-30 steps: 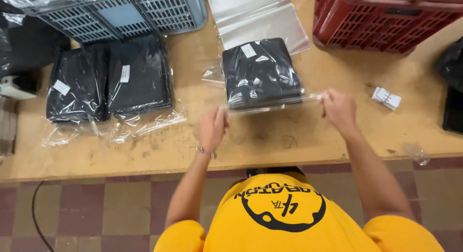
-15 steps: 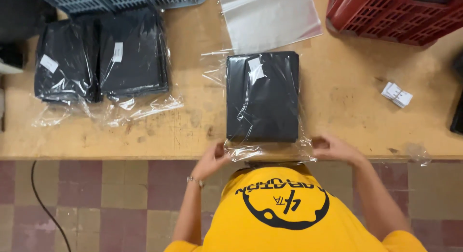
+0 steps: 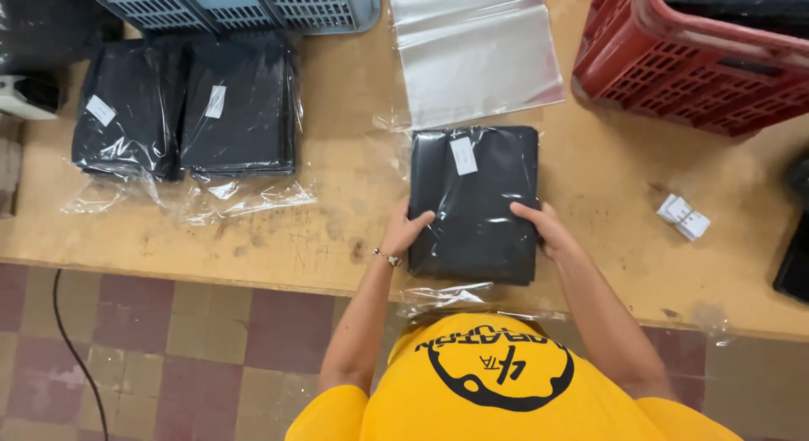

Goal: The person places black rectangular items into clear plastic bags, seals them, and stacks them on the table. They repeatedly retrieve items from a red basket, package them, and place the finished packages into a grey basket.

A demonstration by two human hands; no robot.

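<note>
A folded black garment in a clear plastic bag (image 3: 474,196) lies flat on the wooden table (image 3: 337,230), with a white tag near its far end. My left hand (image 3: 406,231) grips its left edge, a bracelet on the wrist. My right hand (image 3: 542,228) grips its right edge, fingers spread over the plastic. The bag's loose open end (image 3: 472,299) hangs over the table's near edge, in front of my yellow shirt.
Two more bagged black garments (image 3: 181,112) lie side by side at the left. Just beyond the held package is a flat empty clear bag (image 3: 476,57). A grey-blue crate (image 3: 253,2) stands at the back, a red crate (image 3: 699,61) at the right, small white tags (image 3: 684,217) nearby.
The bagged garment has slid toward me. My hands have left the bag's open end and moved onto the package's two sides. The open end now hangs over the table edge.
</note>
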